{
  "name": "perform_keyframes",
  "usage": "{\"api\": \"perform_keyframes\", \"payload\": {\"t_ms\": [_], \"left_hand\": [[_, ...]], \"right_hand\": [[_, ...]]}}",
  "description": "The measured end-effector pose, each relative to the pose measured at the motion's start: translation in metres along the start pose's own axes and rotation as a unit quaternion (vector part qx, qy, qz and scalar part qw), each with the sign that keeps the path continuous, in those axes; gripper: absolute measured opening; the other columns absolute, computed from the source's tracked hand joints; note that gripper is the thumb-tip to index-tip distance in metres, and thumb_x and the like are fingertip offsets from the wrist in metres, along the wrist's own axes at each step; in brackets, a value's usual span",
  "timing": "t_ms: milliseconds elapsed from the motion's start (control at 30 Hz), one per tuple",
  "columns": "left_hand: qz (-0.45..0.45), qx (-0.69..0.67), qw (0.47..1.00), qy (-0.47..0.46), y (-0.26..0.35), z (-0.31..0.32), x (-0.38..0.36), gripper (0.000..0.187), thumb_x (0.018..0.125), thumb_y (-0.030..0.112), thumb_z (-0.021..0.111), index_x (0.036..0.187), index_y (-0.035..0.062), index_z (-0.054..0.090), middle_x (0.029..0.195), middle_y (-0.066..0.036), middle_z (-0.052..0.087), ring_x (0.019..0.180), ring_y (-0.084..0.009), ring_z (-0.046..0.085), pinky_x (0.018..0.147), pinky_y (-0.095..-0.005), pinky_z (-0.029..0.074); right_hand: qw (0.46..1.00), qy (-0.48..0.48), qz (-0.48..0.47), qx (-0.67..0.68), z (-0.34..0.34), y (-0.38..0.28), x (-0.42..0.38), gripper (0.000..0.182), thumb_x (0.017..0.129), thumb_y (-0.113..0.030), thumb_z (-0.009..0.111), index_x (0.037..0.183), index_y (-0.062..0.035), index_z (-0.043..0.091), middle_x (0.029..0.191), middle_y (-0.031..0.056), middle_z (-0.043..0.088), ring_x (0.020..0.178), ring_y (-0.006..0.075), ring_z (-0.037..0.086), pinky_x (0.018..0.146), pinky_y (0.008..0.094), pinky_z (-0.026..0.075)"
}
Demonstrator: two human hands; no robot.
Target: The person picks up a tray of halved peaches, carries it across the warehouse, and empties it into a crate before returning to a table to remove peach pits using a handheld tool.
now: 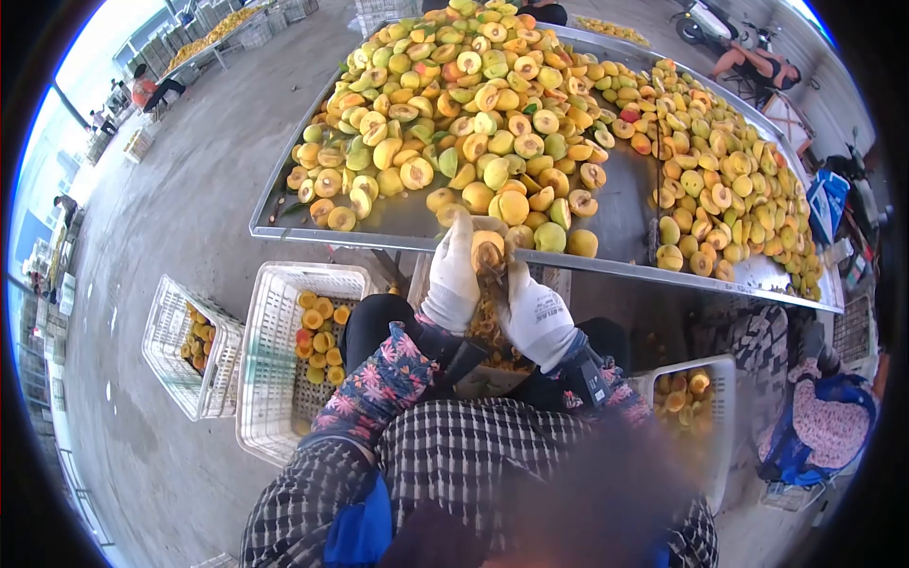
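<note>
Blurred patch (606, 492) covers lower right of apron. Table (398, 232) far end cut by picture edge. Fruit half (488, 251) partly hidden between gloves.

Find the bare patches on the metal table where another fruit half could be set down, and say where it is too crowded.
The metal table shows bare steel along its near edge, in front of the big fruit pile, and in a strip between that pile and the right-hand pile. Both piles are packed tight. The left hand and right hand hold a fruit half at the edge.
</note>
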State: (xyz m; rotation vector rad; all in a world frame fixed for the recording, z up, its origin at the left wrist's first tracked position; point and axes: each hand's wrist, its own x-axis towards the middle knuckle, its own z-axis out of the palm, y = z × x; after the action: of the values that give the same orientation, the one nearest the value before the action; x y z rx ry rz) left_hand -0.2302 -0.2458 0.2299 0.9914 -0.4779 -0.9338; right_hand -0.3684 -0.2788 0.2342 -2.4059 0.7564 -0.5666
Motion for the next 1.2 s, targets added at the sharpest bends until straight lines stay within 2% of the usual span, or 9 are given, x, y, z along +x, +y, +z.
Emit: {"api": "perform_keyframes", "payload": {"t_ms": [267, 467, 567, 700, 767, 900, 1000, 1133, 1200], "left_hand": [[-0.045, -0.008, 0.999, 0.013, -0.005, -0.007, 0.003, 0.061, 0.101, 0.051, 0.033, 0.099, -0.0024, 0.061, 0.086, -0.012, 0.066, 0.073, -0.0212, 0.065, 0.069, -0.0294, 0.054], [-0.085, 0.083, 0.992, -0.046, -0.001, -0.023, 0.018, 0.062, 0.101, 0.051, 0.034, 0.092, -0.0028, 0.063, 0.084, -0.012, 0.066, 0.071, -0.0203, 0.065, 0.066, -0.0283, 0.053], [-0.143, 0.094, 0.984, -0.051, 0.001, -0.024, 0.018, 0.063, 0.101, 0.051, 0.034, 0.086, -0.0023, 0.064, 0.083, -0.012, 0.066, 0.070, -0.0191, 0.064, 0.065, -0.0277, 0.053], [-0.079, 0.127, 0.988, -0.031, -0.012, -0.023, 0.018, 0.063, 0.101, 0.050, 0.035, 0.081, -0.0017, 0.065, 0.079, -0.011, 0.066, 0.068, -0.0183, 0.064, 0.064, -0.0278, 0.052], [-0.120, 0.167, 0.977, -0.056, -0.005, -0.020, 0.019, 0.062, 0.102, 0.049, 0.035, 0.081, -0.0014, 0.065, 0.078, -0.010, 0.066, 0.067, -0.0180, 0.063, 0.063, -0.0278, 0.051], [-0.121, 0.184, 0.969, -0.109, -0.008, -0.024, 0.023, 0.060, 0.101, 0.047, 0.038, 0.080, -0.0010, 0.066, 0.076, -0.010, 0.066, 0.066, -0.0171, 0.063, 0.061, -0.0276, 0.050], [-0.162, 0.138, 0.971, -0.107, -0.004, -0.019, 0.021, 0.060, 0.100, 0.049, 0.041, 0.080, -0.0014, 0.067, 0.076, -0.009, 0.066, 0.067, -0.0159, 0.063, 0.063, -0.0265, 0.050], [-0.233, 0.276, 0.915, -0.179, 0.007, -0.011, 0.024, 0.063, 0.098, 0.052, 0.045, 0.077, -0.0029, 0.068, 0.075, -0.009, 0.067, 0.066, -0.0151, 0.062, 0.061, -0.0270, 0.051], [-0.212, 0.211, 0.934, -0.197, -0.009, -0.018, 0.029, 0.060, 0.096, 0.052, 0.049, 0.080, -0.0028, 0.067, 0.078, -0.011, 0.067, 0.068, -0.0190, 0.064, 0.060, -0.0295, 0.052]], "right_hand": [[0.989, -0.024, -0.015, 0.146, 0.026, 0.026, -0.004, 0.031, 0.092, -0.020, 0.054, 0.111, 0.0013, 0.042, 0.077, 0.0268, 0.062, 0.073, 0.0454, 0.061, 0.063, 0.0524, 0.047], [0.987, -0.129, 0.019, 0.090, 0.007, 0.023, 0.003, 0.033, 0.089, -0.008, 0.055, 0.117, 0.0021, 0.040, 0.083, 0.0268, 0.061, 0.077, 0.0434, 0.061, 0.064, 0.0473, 0.047], [0.951, -0.051, -0.089, 0.293, 0.050, 0.058, -0.003, 0.043, 0.088, -0.010, 0.056, 0.125, 0.0034, 0.037, 0.088, 0.0270, 0.062, 0.081, 0.0436, 0.061, 0.066, 0.0460, 0.048], [0.980, -0.148, 0.001, 0.134, 0.015, 0.038, 0.001, 0.053, 0.090, -0.013, 0.055, 0.134, 0.0046, 0.032, 0.095, 0.0253, 0.061, 0.086, 0.0383, 0.061, 0.076, 0.0402, 0.049], [0.969, -0.216, 0.094, 0.076, 0.007, 0.025, 0.004, 0.052, 0.091, -0.013, 0.054, 0.135, 0.0046, 0.032, 0.101, 0.0250, 0.059, 0.092, 0.0369, 0.060, 0.081, 0.0380, 0.048], [0.947, -0.114, -0.001, 0.300, 0.033, 0.044, -0.011, 0.044, 0.092, -0.013, 0.052, 0.130, 0.0048, 0.038, 0.098, 0.0306, 0.059, 0.093, 0.0459, 0.059, 0.076, 0.0451, 0.048], [0.968, -0.123, 0.017, 0.220, 0.024, 0.036, -0.011, 0.042, 0.093, -0.014, 0.052, 0.131, 0.0020, 0.039, 0.101, 0.0250, 0.063, 0.096, 0.0399, 0.062, 0.080, 0.0415, 0.049], [0.961, -0.168, 0.032, 0.219, 0.021, 0.038, -0.017, 0.035, 0.095, -0.014, 0.052, 0.127, -0.0007, 0.044, 0.095, 0.0184, 0.066, 0.090, 0.0356, 0.065, 0.080, 0.0414, 0.050], [0.877, -0.177, 0.135, 0.427, 0.025, 0.034, -0.022, 0.028, 0.097, -0.018, 0.052, 0.121, -0.0037, 0.047, 0.084, 0.0109, 0.063, 0.073, 0.0289, 0.063, 0.066, 0.0388, 0.050]]}}
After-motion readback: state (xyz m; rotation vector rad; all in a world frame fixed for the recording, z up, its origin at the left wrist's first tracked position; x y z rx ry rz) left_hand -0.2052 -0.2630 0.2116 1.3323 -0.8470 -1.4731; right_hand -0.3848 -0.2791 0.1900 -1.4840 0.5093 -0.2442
